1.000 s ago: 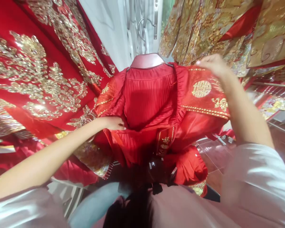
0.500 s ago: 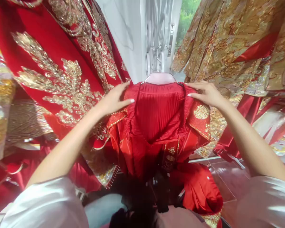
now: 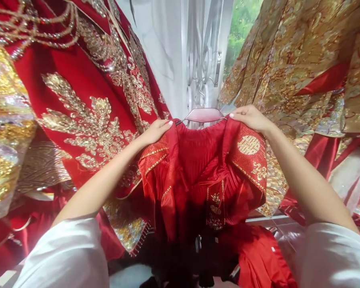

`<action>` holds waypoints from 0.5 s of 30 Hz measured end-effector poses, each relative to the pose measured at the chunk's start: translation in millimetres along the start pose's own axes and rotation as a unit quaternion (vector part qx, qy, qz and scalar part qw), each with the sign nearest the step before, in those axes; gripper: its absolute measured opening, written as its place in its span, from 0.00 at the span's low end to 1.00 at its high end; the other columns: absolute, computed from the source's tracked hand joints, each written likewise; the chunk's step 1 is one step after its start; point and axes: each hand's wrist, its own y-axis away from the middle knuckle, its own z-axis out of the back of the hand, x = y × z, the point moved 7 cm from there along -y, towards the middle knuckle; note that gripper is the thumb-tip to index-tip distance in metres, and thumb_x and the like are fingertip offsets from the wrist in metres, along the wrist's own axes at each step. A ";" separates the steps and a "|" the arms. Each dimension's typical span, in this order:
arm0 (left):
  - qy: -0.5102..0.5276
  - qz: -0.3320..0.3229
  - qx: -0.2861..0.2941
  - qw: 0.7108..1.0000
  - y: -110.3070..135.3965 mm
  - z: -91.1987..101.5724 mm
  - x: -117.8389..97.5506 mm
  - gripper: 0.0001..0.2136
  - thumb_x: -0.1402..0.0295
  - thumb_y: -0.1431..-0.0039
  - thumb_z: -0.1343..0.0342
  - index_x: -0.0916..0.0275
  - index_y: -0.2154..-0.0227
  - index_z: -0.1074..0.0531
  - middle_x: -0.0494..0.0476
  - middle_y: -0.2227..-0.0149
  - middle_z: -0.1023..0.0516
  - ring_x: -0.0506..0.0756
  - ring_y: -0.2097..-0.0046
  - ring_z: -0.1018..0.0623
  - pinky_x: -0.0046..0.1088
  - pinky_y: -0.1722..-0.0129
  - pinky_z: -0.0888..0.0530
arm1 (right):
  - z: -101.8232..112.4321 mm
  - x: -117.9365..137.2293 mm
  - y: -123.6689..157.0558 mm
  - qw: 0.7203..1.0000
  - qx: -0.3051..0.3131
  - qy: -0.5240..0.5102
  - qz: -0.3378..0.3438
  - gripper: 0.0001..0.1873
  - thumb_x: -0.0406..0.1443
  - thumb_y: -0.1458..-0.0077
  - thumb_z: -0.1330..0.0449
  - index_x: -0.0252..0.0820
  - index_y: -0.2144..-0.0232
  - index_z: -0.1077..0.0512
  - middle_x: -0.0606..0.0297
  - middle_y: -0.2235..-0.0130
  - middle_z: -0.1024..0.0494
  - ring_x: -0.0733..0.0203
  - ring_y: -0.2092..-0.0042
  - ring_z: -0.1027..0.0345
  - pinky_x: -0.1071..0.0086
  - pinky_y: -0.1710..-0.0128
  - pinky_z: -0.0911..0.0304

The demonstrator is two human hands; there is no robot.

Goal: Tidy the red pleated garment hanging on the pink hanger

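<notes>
A red garment with gold embroidery hangs in front of me on a metal clothes hanger that has a pale pink middle plate. My left hand grips the garment's left shoulder by the hanger's arm, thumb on top and the other fingers hidden behind the cloth. At the other shoulder, my right hand pinches the fabric near the hanger's end. The garment's neck opening lies between both hands, its pleated inside showing. A round gold emblem marks the right shoulder flap.
A red gown with gold sequins hangs close on the left. Gold brocade garments hang on the right. Behind the hanger stands a white door with scrolled metalwork. More red cloth lies low in front, above a tiled floor.
Both hands have moved to the garment's shoulder tops near the hanger. The hanger's plate shows more, and the collar sits lower beneath it. The view has tilted up slightly.
</notes>
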 end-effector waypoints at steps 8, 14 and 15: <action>-0.074 -0.015 -0.092 0.993 0.2 12.2 -13.3 0.21 0.52 0.43 0.54 0.61 0.83 0.45 0.49 0.80 0.44 0.49 0.75 0.42 0.26 0.74 0.43 | 2.4 -22.5 36.3 0.996 0.029 -0.057 -0.066 0.30 0.60 0.61 0.38 0.37 0.79 0.26 0.65 0.77 0.27 0.66 0.75 0.37 0.73 0.75 0.42; -0.068 -0.016 -0.200 0.977 9.6 23.0 -10.9 0.23 0.53 0.41 0.52 0.61 0.84 0.49 0.48 0.82 0.49 0.49 0.77 0.47 0.26 0.77 0.46 | -6.9 -56.2 25.7 0.973 0.023 -0.153 -0.170 0.34 0.64 0.78 0.34 0.39 0.86 0.32 0.66 0.83 0.31 0.69 0.82 0.44 0.74 0.83 0.49; -0.069 -0.013 -0.211 0.975 11.5 24.8 -8.8 0.23 0.53 0.41 0.52 0.61 0.85 0.49 0.48 0.82 0.50 0.48 0.77 0.47 0.26 0.77 0.45 | -7.8 -58.6 24.7 0.972 0.019 -0.159 -0.172 0.34 0.64 0.80 0.34 0.39 0.87 0.33 0.67 0.84 0.33 0.70 0.82 0.45 0.74 0.83 0.50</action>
